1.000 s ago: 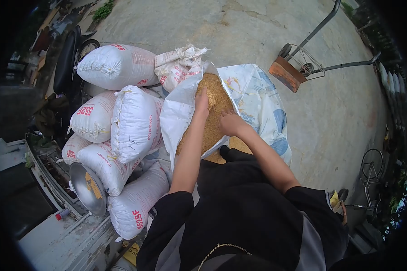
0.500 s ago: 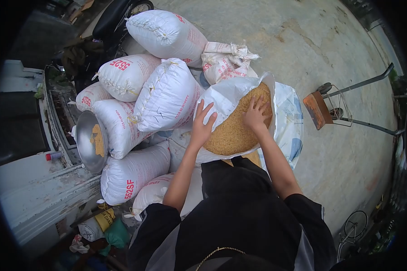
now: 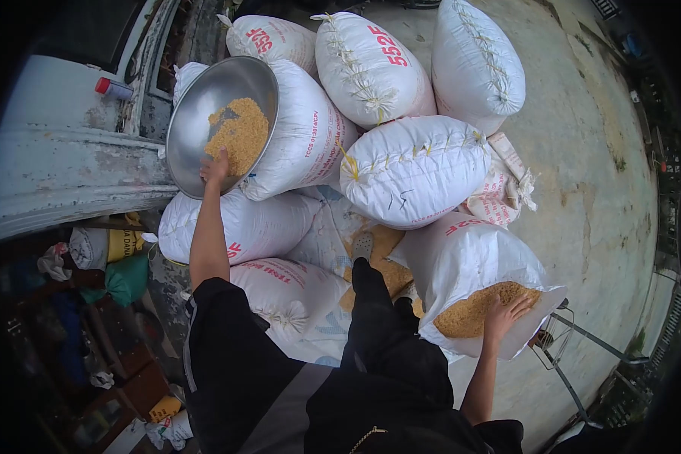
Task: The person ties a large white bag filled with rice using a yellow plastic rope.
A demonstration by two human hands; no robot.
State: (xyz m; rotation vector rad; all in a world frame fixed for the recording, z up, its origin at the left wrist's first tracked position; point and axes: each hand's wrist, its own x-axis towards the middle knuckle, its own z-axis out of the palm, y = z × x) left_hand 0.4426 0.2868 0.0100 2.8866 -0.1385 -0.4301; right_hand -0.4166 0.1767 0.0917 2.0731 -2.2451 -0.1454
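My left hand (image 3: pixel 216 168) reaches over the near rim of a wide metal bowl (image 3: pixel 185 113). Its thumb stands apart from its fingers, which touch the edge of the golden grain (image 3: pixel 248 136) inside. On the right, my right hand (image 3: pixel 509 312) lies with spread fingers on the grain (image 3: pixel 465 314) in the mouth of an open white sack (image 3: pixel 469 257). That sack leans outward, its rim folded back. Neither hand visibly lifts anything.
Several tied white sacks (image 3: pixel 416 170) are piled ahead and to the left. Grain (image 3: pixel 386 250) lies on a sheet around my feet. A metal-framed cart (image 3: pixel 575 393) stands at the right, and a weathered ledge (image 3: pixel 76 166) runs along the left.
The view has swung left. My left hand has gone from the open sack's edge to the metal bowl. My right hand remains on the sack's grain, and the sack mouth now tilts toward the lower right.
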